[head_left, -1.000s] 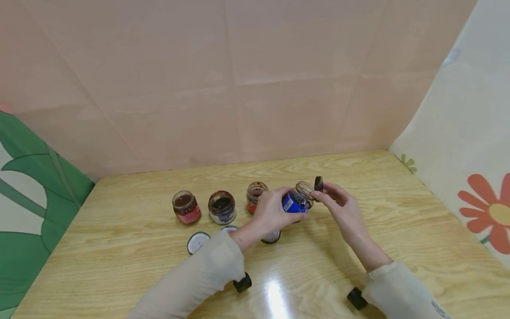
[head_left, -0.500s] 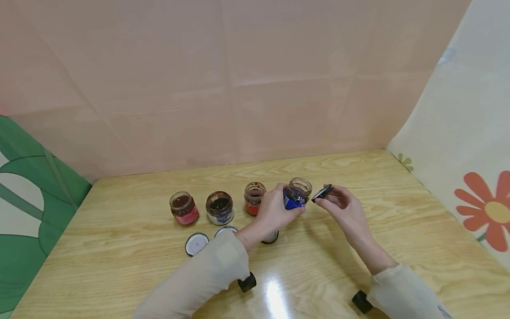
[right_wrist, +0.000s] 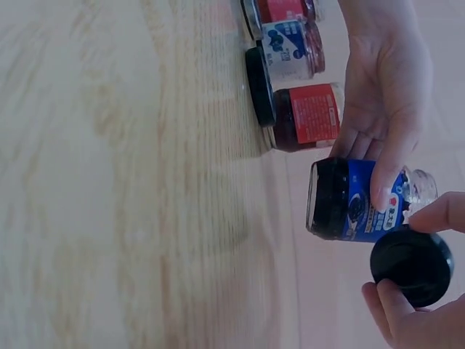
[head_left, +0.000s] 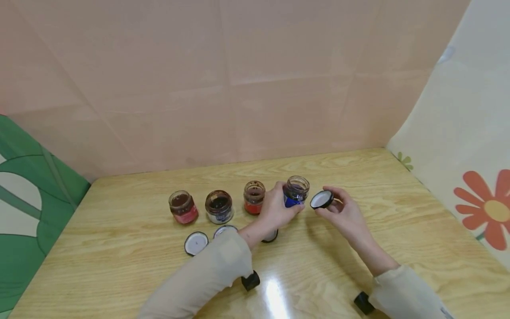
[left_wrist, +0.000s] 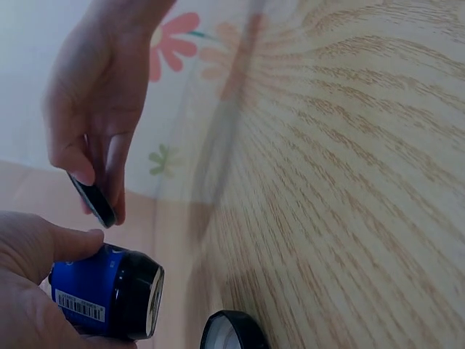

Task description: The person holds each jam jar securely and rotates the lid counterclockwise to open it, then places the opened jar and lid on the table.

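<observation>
My left hand [head_left: 276, 209] grips an uncapped glass jar [head_left: 295, 195] with a blue label and dark contents. In the right wrist view this jar [right_wrist: 363, 202] is held off the table, its mouth facing away from the tabletop. Just right of it, my right hand [head_left: 347, 215] pinches a black lid [head_left: 322, 200] by its edge, the white inside showing in the head view. Jar and lid are apart. Left of the left hand stand three more open jars: a red-orange-labelled one [head_left: 253, 207], a white-and-blue-labelled one [head_left: 219, 215] and a pink-red-labelled one [head_left: 186, 215].
On the wooden table [head_left: 99, 248], a lid [head_left: 196, 243] lies white side up in front of the jars. Another lid [head_left: 225, 230] and a third lid [head_left: 271, 235] are partly covered by the left arm. A pinkish sheet [head_left: 239, 88] hangs behind the table.
The lid has moved away from the jar's mouth and turned so its white inside faces the head camera. The tilted blue-labelled jar has come closer to upright.
</observation>
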### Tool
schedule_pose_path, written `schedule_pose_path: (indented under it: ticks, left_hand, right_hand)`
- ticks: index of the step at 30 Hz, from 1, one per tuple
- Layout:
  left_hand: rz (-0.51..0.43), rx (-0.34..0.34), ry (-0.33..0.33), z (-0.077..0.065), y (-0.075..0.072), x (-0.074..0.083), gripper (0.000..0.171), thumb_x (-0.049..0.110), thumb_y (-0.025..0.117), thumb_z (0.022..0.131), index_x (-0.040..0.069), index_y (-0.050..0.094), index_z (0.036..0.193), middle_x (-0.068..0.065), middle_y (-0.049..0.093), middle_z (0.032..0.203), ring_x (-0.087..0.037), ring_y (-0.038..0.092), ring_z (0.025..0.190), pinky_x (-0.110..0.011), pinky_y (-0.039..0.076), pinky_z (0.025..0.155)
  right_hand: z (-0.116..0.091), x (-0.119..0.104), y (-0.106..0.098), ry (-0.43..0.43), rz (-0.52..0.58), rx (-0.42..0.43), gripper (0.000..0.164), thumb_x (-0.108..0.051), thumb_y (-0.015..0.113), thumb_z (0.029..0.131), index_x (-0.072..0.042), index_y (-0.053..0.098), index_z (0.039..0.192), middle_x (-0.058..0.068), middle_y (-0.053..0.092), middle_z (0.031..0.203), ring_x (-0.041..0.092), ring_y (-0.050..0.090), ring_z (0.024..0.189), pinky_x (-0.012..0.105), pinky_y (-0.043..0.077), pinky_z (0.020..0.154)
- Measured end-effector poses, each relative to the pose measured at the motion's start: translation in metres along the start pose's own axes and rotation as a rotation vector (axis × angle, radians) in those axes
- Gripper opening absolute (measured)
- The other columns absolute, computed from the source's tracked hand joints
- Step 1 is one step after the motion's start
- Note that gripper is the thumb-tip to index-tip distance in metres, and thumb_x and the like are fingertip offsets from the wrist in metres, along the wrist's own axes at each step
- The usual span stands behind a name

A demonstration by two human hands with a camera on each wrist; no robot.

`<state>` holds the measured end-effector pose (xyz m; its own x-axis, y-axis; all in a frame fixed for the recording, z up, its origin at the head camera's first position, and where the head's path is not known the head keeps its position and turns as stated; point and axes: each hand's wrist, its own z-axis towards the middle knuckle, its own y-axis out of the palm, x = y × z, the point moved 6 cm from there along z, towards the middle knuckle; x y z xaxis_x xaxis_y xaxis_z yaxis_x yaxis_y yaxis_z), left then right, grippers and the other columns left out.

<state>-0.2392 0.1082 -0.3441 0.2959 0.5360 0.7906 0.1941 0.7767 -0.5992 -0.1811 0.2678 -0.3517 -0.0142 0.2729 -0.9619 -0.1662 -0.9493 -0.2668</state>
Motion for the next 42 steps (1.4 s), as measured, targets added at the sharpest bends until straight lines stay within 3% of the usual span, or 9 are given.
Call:
schedule_pose_path:
  ticks: [2,7,12,14,17,28,33,38,42]
  left_hand:
    - [-0.014,0.003,-0.002,0.001,0.001,0.0,0.059,0.023,0.078,0.081,0.004,0.049,0.129,-0.014,0.064,0.119,-0.025,0.06,0.112,-0.037,0.047,0.097]
    - [-0.056,0.019,-0.018,0.003,0.004,-0.001,0.056,0.019,0.077,0.081,0.003,0.048,0.127,-0.015,0.063,0.119,-0.026,0.058,0.115,-0.037,0.045,0.1]
    - [-0.083,0.028,-0.026,0.005,0.007,-0.004,0.055,0.017,0.077,0.081,0.004,0.048,0.126,-0.016,0.063,0.119,-0.027,0.057,0.116,-0.038,0.044,0.101]
    - [-0.079,0.033,-0.02,0.006,0.008,-0.005,0.055,0.017,0.077,0.081,0.003,0.048,0.125,-0.016,0.063,0.118,-0.028,0.058,0.116,-0.038,0.044,0.1]
    - [-0.074,0.039,-0.014,0.007,0.011,-0.008,0.054,0.017,0.077,0.081,0.002,0.048,0.124,-0.017,0.063,0.117,-0.028,0.058,0.114,-0.038,0.045,0.1]
    - [-0.071,0.058,-0.018,0.011,0.016,-0.014,0.055,0.017,0.077,0.081,0.001,0.047,0.124,-0.018,0.062,0.117,-0.029,0.058,0.114,-0.038,0.046,0.099]
    - [-0.059,0.067,-0.019,0.013,0.018,-0.015,0.055,0.017,0.078,0.081,0.002,0.047,0.123,-0.019,0.063,0.116,-0.029,0.059,0.113,-0.037,0.046,0.098]
    - [-0.052,0.069,-0.018,0.013,0.018,-0.016,0.054,0.017,0.078,0.08,0.002,0.048,0.121,-0.019,0.064,0.113,-0.03,0.06,0.11,-0.039,0.047,0.095]
    - [-0.038,0.067,-0.03,0.013,0.019,-0.016,0.054,0.017,0.079,0.079,0.002,0.047,0.12,-0.019,0.064,0.112,-0.031,0.061,0.109,-0.039,0.048,0.094]
  right_hand:
    - [0.0,0.001,0.002,0.006,-0.022,-0.012,0.064,0.002,0.065,0.084,0.006,0.033,0.14,0.027,0.042,0.137,-0.01,0.054,0.098,0.008,0.046,0.079]
    - [0.0,0.002,0.005,0.012,-0.097,-0.023,0.064,0.003,0.067,0.083,0.008,0.035,0.138,0.028,0.041,0.137,0.03,0.054,0.119,0.007,0.045,0.082]
    - [-0.002,0.004,0.008,0.017,-0.248,-0.054,0.065,-0.002,0.071,0.081,0.009,0.038,0.136,0.034,0.045,0.134,0.047,0.052,0.118,0.034,0.05,0.094]
    - [-0.002,0.006,0.01,0.018,-0.303,-0.075,0.065,-0.005,0.073,0.08,0.01,0.04,0.135,0.035,0.047,0.132,0.048,0.053,0.116,0.046,0.047,0.097]
    - [-0.003,0.009,0.014,0.014,-0.352,-0.109,0.065,-0.008,0.076,0.078,0.01,0.043,0.132,0.034,0.051,0.129,0.047,0.055,0.114,0.051,0.046,0.097]
    - [-0.002,0.011,0.025,-0.011,-0.453,-0.167,0.067,-0.012,0.082,0.07,0.014,0.051,0.123,0.029,0.062,0.11,0.038,0.064,0.096,0.047,0.052,0.085]
    - [0.0,0.01,0.026,-0.062,-0.555,-0.181,0.065,-0.013,0.085,0.066,0.016,0.055,0.117,0.026,0.064,0.103,0.03,0.065,0.087,0.042,0.053,0.077]
    - [0.0,0.011,0.03,-0.105,-0.631,-0.181,0.061,-0.014,0.087,0.061,0.011,0.061,0.11,0.019,0.065,0.094,0.027,0.06,0.087,0.039,0.049,0.074]
    - [0.001,0.014,0.03,-0.082,-0.668,-0.169,0.06,-0.017,0.088,0.059,0.006,0.062,0.108,0.015,0.062,0.089,0.026,0.053,0.087,0.037,0.044,0.071]
